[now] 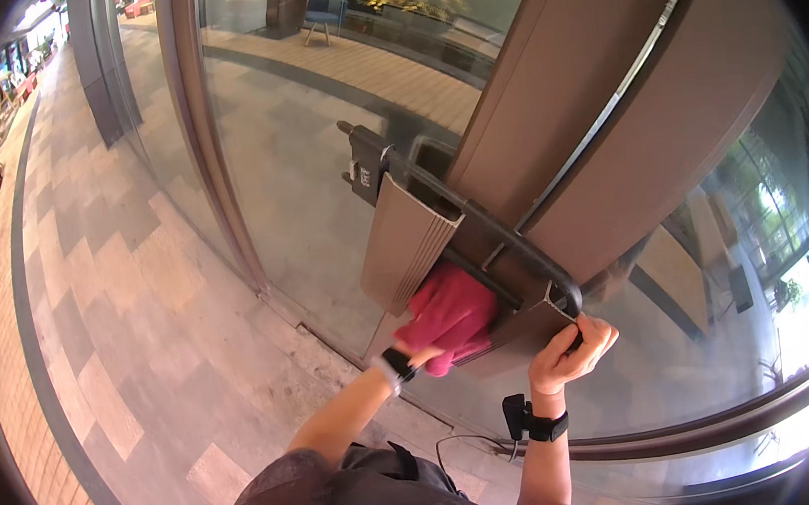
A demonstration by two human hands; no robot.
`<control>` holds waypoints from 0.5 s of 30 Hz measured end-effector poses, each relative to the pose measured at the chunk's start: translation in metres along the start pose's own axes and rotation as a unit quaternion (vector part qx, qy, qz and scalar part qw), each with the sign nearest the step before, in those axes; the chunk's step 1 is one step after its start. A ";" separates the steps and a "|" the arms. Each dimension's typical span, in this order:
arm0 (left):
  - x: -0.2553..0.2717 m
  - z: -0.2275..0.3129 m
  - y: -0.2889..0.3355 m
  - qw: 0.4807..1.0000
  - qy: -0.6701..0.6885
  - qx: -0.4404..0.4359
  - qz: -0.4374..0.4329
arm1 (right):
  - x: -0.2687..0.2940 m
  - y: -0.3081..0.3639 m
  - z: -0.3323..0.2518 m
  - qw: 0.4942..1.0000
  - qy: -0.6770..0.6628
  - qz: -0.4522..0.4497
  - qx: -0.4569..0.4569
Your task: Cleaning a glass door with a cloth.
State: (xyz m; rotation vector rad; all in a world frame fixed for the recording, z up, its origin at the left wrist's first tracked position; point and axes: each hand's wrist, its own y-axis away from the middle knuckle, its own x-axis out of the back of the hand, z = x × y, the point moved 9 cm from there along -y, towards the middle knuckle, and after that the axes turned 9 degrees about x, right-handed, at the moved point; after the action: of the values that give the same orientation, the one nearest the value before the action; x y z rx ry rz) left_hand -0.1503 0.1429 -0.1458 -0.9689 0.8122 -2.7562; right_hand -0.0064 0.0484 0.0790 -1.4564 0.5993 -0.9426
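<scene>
A crumpled magenta cloth [453,306] is bunched between the brown ridged panels [404,243] of a glass door frame. My left hand [420,355] is on the cloth, its fingers mostly hidden by the folds. Above the cloth runs a long black bar handle [488,221]. At the handle's near lower end, my right hand [572,353] is closed, with its fingers curled at the corner where handle and panel edge meet. Both wrists wear black bands, and the right one carries a small black box.
A black lock-like fitting [368,162] sits at the handle's far end. Tall glass panes [295,214] and a wide brown column [643,116] stand in front of me. Grey and tan paving [136,266] stretches away on the left. A thin cable [450,446] hangs by my waist.
</scene>
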 end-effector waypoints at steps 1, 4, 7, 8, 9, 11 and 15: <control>0.003 0.004 -0.012 1.000 0.018 -0.011 0.015 | 0.000 0.001 0.000 1.000 0.001 0.001 0.003; -0.005 -0.005 -0.021 0.998 0.046 -0.017 0.041 | -0.002 0.001 0.000 1.000 0.010 -0.005 0.015; -0.041 -0.043 0.019 0.999 0.029 0.032 0.014 | -0.005 0.002 0.001 1.000 0.010 0.000 0.006; -0.055 -0.055 0.037 0.998 0.023 0.055 -0.003 | -0.005 0.003 0.002 1.000 0.014 -0.002 0.007; -0.070 -0.065 0.057 0.996 0.024 0.081 -0.025 | -0.006 0.003 0.004 1.000 0.014 -0.002 0.008; -0.084 -0.082 0.094 0.989 0.031 0.134 -0.056 | -0.009 0.005 0.003 1.000 0.011 -0.004 0.008; -0.070 -0.071 0.108 0.987 0.027 0.140 -0.074 | -0.005 0.004 0.004 1.000 0.010 0.003 0.020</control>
State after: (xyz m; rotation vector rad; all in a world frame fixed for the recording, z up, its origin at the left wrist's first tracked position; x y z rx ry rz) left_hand -0.1460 0.1015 -0.2870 -0.9365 0.3561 -2.9259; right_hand -0.0055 0.0540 0.0746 -1.4106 0.5964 -0.9615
